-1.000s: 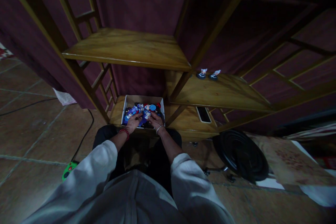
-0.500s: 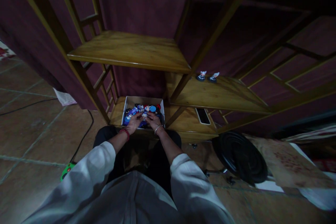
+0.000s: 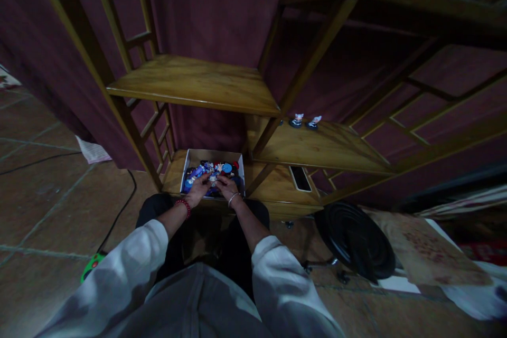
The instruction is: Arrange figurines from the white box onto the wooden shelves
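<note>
A white cardboard box [image 3: 216,155] on the bottom shelf holds a jumble of small blue, purple, red and dark figurines. Over its front part, my left hand [image 3: 197,191], below a red bead bracelet, and my right hand [image 3: 227,187], below a pale bracelet, come together. Between their fingertips is a small white-and-blue figurine [image 3: 214,178], pinched from both sides. Its details are too small to make out. Behind it, a round blue piece [image 3: 226,168] lies among the other figurines.
Two small figurines, one [image 3: 297,120] beside another [image 3: 314,122], stand on the middle right shelf [image 3: 317,148]. A phone-like dark-screened object [image 3: 300,178] lies lower right. An upper left shelf [image 3: 194,82] overhangs the box. A black round stool [image 3: 356,240] and a green power strip [image 3: 93,265] are on the floor.
The view has shifted slightly, so the shelves and box appear a little lower. Both hands stay together over the box with the figurine between them.
</note>
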A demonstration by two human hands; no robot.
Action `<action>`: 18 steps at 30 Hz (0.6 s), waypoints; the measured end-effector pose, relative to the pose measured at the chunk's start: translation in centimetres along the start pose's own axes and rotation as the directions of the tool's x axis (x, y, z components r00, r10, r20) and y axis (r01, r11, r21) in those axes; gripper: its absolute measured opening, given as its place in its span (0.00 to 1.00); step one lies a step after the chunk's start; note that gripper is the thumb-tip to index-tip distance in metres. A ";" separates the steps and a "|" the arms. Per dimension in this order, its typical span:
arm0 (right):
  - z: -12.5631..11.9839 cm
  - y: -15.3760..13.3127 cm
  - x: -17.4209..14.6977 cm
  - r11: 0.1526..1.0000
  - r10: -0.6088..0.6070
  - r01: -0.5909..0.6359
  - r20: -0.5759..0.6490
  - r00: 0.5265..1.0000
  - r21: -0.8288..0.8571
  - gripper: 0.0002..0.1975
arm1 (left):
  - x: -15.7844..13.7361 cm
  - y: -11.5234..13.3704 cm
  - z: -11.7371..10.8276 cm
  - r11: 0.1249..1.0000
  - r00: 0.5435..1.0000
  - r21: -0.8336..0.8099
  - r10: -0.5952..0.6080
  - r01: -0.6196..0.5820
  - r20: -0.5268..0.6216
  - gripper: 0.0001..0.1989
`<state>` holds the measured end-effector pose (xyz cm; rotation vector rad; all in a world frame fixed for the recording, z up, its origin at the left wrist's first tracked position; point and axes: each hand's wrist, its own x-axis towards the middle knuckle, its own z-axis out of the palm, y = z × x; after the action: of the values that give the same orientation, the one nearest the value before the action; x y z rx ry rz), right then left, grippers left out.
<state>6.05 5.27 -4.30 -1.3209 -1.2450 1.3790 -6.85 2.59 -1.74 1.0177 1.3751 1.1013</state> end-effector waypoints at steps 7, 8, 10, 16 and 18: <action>0.0 0.2 0.0 0.983 -0.040 0.039 -0.004 0.999 -0.182 0.11 | 0.1 -0.5 -0.2 1.000 0.999 -0.013 -0.015 0.014 -0.029 0.19; -0.1 0.2 0.0 0.974 -0.060 0.056 -0.012 0.998 -0.221 0.11 | 0.2 -0.7 -0.3 1.000 0.999 -0.012 -0.024 0.024 -0.043 0.19; -0.5 0.3 0.1 0.952 -0.093 0.075 -0.049 0.994 -0.297 0.10 | 0.4 -1.2 -0.6 0.999 0.995 -0.013 -0.050 0.050 -0.082 0.18; -1.6 1.1 0.5 0.894 -0.092 0.014 -0.153 0.984 -0.447 0.09 | 1.1 -2.8 -1.4 0.997 0.978 0.009 -0.074 0.077 -0.197 0.17; -1.6 1.3 0.6 0.883 -0.069 -0.002 -0.134 0.989 -0.469 0.08 | 1.3 -3.2 -1.5 0.998 0.978 0.030 -0.052 0.059 -0.202 0.16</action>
<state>7.70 5.83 -5.62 -1.6847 -1.5502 0.9609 -8.47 3.01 -5.12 0.9069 1.5808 1.1658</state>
